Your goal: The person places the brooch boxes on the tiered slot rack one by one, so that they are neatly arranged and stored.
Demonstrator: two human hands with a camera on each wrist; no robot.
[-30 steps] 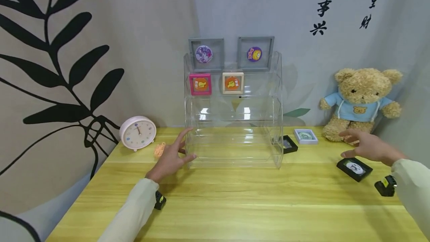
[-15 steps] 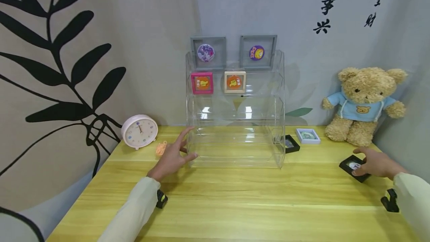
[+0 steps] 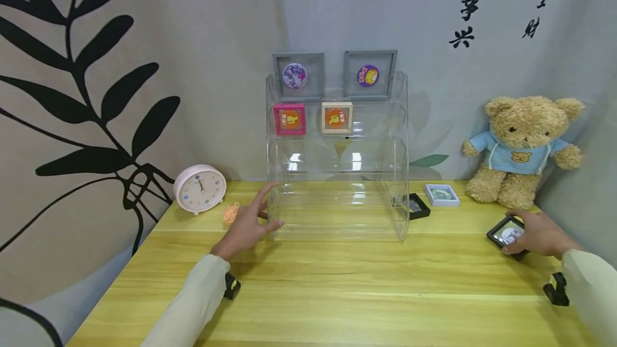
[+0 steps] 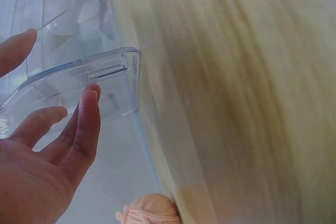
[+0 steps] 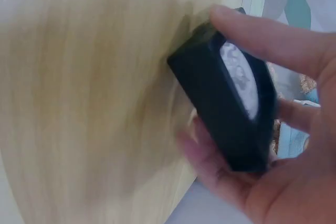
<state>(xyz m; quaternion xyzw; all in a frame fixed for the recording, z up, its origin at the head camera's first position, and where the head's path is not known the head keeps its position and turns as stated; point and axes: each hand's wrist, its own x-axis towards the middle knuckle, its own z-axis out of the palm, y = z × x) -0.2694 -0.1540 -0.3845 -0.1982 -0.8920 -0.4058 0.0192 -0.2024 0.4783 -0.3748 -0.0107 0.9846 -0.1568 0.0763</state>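
A clear acrylic tiered display stand [image 3: 337, 208] stands on the wooden table. My left hand [image 3: 249, 225] is at its left side, thumb in front and fingers spread behind the side panel; contact is hard to tell. In the left wrist view the stand's panel edge [image 4: 84, 64] passes between thumb and loosely bent fingers [image 4: 86, 124]. My right hand [image 3: 542, 233] pinches a small black display frame [image 3: 506, 233] with a round pale picture inside, its thumb and fingers on the edges. The right wrist view shows this frame [image 5: 215, 98] tilted above the table.
On the stand sit two grey frames [image 3: 314, 90], a pink frame [image 3: 303, 128] and a cream frame [image 3: 350, 128]. Another black frame [image 3: 424, 213] and a white frame [image 3: 454, 201] lie right of it. A teddy bear [image 3: 522, 157], clock [image 3: 200, 190] and orange yarn [image 3: 230, 214] stand farther out.
My right hand has come down from in front of the teddy bear and gripped the small black frame, which has tipped up. My left hand stays by the stand.
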